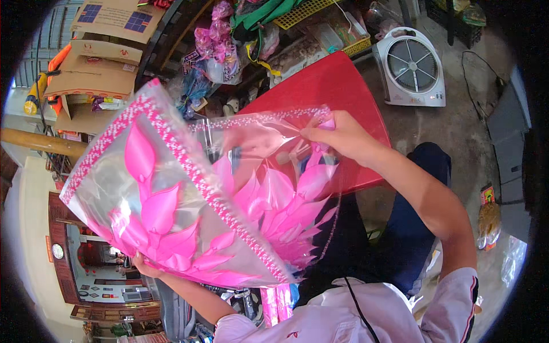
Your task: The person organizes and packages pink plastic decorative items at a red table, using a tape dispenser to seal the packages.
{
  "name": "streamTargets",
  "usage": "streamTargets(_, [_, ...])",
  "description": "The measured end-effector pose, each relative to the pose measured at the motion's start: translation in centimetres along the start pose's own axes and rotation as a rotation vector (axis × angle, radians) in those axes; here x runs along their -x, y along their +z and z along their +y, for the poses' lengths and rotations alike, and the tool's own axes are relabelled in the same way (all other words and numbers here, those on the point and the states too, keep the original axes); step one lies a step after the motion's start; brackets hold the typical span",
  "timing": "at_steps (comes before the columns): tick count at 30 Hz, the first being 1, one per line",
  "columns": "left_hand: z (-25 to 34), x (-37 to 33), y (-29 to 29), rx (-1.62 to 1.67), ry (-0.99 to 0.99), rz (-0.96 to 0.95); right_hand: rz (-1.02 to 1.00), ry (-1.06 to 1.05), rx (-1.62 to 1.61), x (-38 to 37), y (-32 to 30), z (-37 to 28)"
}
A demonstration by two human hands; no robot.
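Note:
In front of me spreads a clear plastic wrapping sheet printed with large pink flowers and a pink-and-white speckled border. It bends into two panels, one at the left and one toward the right. My right hand pinches the top right edge of the sheet between thumb and fingers. At the lower left edge, my left hand grips the sheet from underneath, and its fingers are partly hidden by the film. The panel between my hands is see-through and shiny, with a red table showing behind it.
The red table stands just beyond the sheet. A white box fan sits on the floor at the far right. Cardboard boxes are stacked at the far left. Pink wrapped bundles and a yellow basket lie behind the table.

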State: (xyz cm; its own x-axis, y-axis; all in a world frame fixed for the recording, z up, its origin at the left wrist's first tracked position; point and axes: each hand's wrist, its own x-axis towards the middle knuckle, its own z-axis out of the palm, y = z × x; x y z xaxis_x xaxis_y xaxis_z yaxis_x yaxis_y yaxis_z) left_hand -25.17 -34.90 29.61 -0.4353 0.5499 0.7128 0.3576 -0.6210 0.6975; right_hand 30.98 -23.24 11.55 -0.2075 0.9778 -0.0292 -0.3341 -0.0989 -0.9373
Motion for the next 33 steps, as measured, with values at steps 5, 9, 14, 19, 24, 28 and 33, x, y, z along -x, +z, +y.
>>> streamTargets(5, [-0.1,2.3,1.1,-0.074,-0.049,0.118,0.032,-0.055,0.024,0.2,-0.3,-0.6])
streamTargets(9, [1.8,4.3,4.4,0.135,-0.344,0.011,0.043,-0.15,0.024,0.1,-0.9,-1.0])
streamTargets(14, [-1.6,3.7,-0.8,0.176,-0.397,-0.095,0.083,-0.177,0.066,0.0,-1.1,-1.3])
streamTargets(19, [-1.9,5.2,1.5,0.324,-0.491,-0.218,0.102,-0.211,0.181,0.0,-1.1,-1.4])
streamTargets(24, [-3.7,5.2,-0.9,0.361,-0.525,-0.231,0.097,-0.259,0.182,0.3,-0.8,-1.7])
streamTargets(28, [-4.2,5.9,0.8,0.48,-0.561,-0.329,0.13,-0.336,0.274,0.5,-0.6,-1.3])
streamTargets(33, [-5.2,6.3,0.2,0.443,-0.61,-0.335,0.201,-0.571,0.489,0.7,0.2,-1.3])
